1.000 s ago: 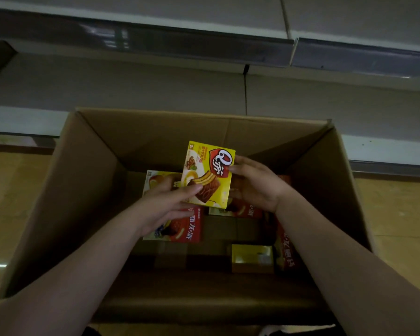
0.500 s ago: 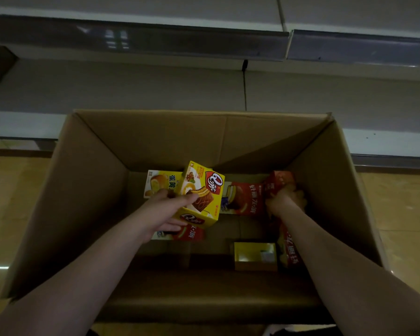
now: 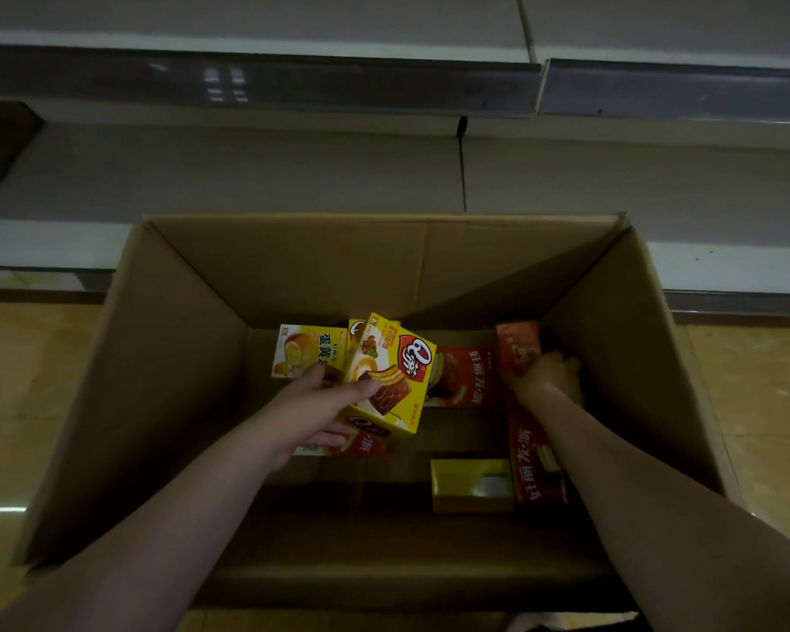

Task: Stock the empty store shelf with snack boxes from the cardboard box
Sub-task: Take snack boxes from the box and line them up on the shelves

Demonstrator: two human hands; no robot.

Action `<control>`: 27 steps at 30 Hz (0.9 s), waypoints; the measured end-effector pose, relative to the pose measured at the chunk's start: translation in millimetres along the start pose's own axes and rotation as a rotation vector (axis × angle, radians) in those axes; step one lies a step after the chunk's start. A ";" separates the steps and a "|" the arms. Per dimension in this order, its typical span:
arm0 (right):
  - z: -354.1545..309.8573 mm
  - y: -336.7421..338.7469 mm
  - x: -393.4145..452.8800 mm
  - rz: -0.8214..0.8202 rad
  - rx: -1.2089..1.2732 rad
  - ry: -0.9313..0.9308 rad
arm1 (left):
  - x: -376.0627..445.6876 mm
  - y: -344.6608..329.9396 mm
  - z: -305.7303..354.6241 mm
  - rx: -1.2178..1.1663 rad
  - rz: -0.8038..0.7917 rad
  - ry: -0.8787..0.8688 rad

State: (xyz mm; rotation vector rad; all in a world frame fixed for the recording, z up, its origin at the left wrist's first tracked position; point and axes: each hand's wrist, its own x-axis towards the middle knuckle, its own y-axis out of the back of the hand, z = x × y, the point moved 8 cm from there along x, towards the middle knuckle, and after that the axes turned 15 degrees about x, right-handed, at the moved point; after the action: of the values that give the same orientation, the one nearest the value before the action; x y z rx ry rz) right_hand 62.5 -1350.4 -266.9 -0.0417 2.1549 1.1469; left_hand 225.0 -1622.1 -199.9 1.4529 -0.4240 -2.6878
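Yellow snack box (image 3: 391,374) in left hand (image 3: 313,415)

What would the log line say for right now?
left hand holds yellow snack box | right hand grips red snack box | both inside brown cardboard box | shelf unstocked

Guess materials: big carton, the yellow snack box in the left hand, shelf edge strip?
Carton: brown corrugated cardboard, matte, creased folds. Yellow snack box: printed paperboard, slight sheen, sharp folded edges. Shelf edge strip: glossy, reflects lights; likely plastic, maybe metal.
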 end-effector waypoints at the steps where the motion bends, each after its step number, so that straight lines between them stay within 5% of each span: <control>1: 1.5 -3.2 -1.6 -0.012 -0.063 0.015 | 0.0 0.6 -2.1 0.002 0.001 0.003; 6: 2.3 -7.9 -9.0 -0.001 -0.337 0.119 | -0.1 -0.2 -7.2 0.018 -0.009 0.011; 12: 23.3 -35.0 -14.4 -0.257 -0.082 0.038 | -1.2 -1.0 -6.7 0.019 -0.019 -0.002; 18: -13.7 -14.1 -39.1 -0.348 -0.193 0.034 | -9.1 12.7 0.0 -0.019 0.005 -0.053; 24: -79.8 49.1 -95.3 -0.493 -0.271 0.334 | -35.6 55.9 32.6 -0.161 -0.018 -0.228; 27: -96.9 79.0 -122.6 -0.586 -0.034 0.419 | -46.0 75.4 50.3 -0.300 0.057 -0.320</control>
State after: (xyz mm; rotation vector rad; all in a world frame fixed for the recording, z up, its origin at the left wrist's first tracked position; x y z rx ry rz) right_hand 76.4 -1408.1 -102.1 -0.9361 2.2400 0.8725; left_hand 202.9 -1675.6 -116.4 0.9248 -0.0653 -2.7901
